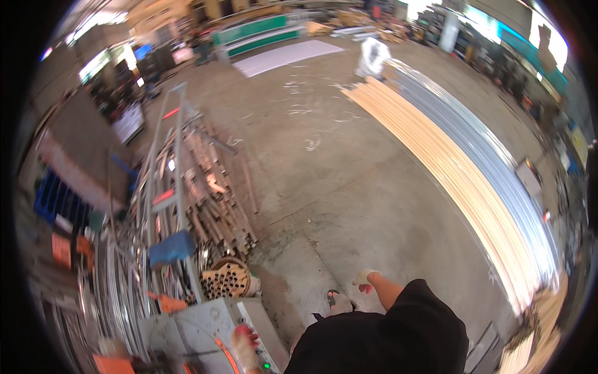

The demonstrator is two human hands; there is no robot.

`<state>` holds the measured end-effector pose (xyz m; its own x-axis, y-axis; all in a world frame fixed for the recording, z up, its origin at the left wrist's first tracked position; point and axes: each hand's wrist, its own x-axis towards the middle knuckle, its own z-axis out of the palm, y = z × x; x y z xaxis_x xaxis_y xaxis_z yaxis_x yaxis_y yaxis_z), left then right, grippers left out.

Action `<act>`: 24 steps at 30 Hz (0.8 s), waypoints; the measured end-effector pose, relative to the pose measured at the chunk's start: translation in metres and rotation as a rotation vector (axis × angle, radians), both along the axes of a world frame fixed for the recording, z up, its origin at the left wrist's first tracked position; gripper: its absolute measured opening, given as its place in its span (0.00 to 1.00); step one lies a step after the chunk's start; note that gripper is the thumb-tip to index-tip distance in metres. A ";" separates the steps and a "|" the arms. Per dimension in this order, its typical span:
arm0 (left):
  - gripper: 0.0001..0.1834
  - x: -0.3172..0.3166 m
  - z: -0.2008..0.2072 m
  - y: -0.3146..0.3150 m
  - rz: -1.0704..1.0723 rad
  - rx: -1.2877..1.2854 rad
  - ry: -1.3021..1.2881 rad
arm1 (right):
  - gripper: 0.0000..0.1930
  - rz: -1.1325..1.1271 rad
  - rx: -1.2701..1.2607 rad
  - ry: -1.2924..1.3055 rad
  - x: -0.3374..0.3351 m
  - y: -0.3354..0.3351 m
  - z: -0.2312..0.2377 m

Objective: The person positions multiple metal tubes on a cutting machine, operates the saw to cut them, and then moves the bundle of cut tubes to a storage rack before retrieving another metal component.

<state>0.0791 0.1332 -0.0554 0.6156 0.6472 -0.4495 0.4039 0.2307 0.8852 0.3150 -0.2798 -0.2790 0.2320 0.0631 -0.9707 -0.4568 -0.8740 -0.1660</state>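
Observation:
My left hand (245, 350), in a pale glove with red on it, is over the edge of a grey machine cabinet (187, 330), close to its side panel with a lit green button (266, 366). Its fingers are smeared by motion, and I cannot tell whether it touches the cabinet. My right hand (366, 282), in a similar pale and red glove, hangs over the concrete floor. Its fingers look loosely apart, with nothing visible in them. A sandalled foot (333, 295) shows below my dark clothing.
A bucket of cut tubes (227, 280) stands beyond the cabinet. Behind it lies a pile of metal offcuts (212, 199) beside a grey frame rack (180, 206). Long tan bars (436, 162) and silver wrapped profiles (479, 149) stretch along the right. A white sheet (286, 57) lies at the back.

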 end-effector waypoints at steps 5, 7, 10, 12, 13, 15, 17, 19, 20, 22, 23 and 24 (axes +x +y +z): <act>0.21 0.199 -0.036 -0.029 -1.398 0.396 0.134 | 0.20 -0.712 0.196 -0.344 -0.010 -0.064 0.053; 0.21 0.250 -0.039 -0.049 -1.366 0.470 0.017 | 0.18 -0.893 0.215 -0.484 -0.046 -0.083 0.069; 0.20 0.313 -0.084 -0.059 -1.525 0.471 0.006 | 0.15 -1.201 -0.004 -0.590 -0.129 -0.090 0.054; 0.20 0.335 -0.070 -0.090 -1.709 0.602 0.012 | 0.13 -1.532 -0.110 -0.624 -0.209 -0.080 0.047; 0.21 0.335 -0.065 -0.101 -1.866 0.679 0.035 | 0.13 -1.627 -0.237 -0.662 -0.265 -0.062 0.049; 0.21 0.350 -0.074 -0.113 -2.091 0.708 -0.022 | 0.12 -1.812 -0.552 -0.537 -0.359 -0.011 0.056; 0.20 0.365 -0.086 -0.132 -2.338 0.745 -0.072 | 0.12 -2.127 -0.640 -0.337 -0.434 0.074 0.045; 0.19 0.355 -0.078 -0.176 -2.606 0.798 -0.116 | 0.11 -2.208 -0.672 -0.262 -0.509 0.172 0.008; 0.18 0.350 -0.072 -0.186 -2.579 0.854 -0.196 | 0.10 -2.381 -0.612 -0.251 -0.500 0.203 0.018; 0.20 0.333 -0.069 -0.222 -2.639 1.007 -0.224 | 0.09 -2.627 -0.487 -0.234 -0.490 0.259 0.041; 0.21 0.307 -0.055 -0.251 -2.694 0.975 -0.301 | 0.08 -2.700 -0.432 -0.243 -0.491 0.293 0.031; 0.22 0.276 -0.039 -0.281 -2.767 1.150 -0.257 | 0.09 -2.763 -0.376 -0.274 -0.489 0.321 0.024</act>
<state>0.3549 -0.1476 -0.0942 -0.0731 -0.7955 -0.6016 -0.8995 -0.2080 0.3843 -0.1737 0.0417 -0.2554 -0.4059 -0.3539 -0.8426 0.0679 0.9077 -0.4140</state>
